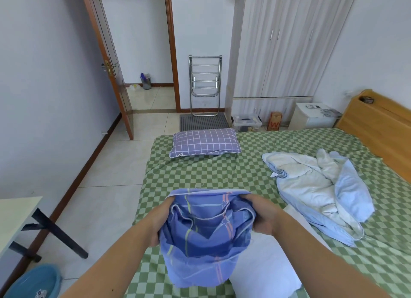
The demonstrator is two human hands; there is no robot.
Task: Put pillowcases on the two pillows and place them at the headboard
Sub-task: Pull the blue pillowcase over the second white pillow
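The pillowcase is thin, soft blue cloth with printed stripes and a stitched hem, matt like the green checked sheet on the bed, the grid-patterned cased pillow, the bare white pillow and the crumpled, fleecy-looking pale blue blanket. The headboard is smooth light wood and the door darker varnished wood, while the folding rack is shiny metal tubing. The floor is glossy pale tile, the storage box clear plastic and the basin smooth blue plastic.
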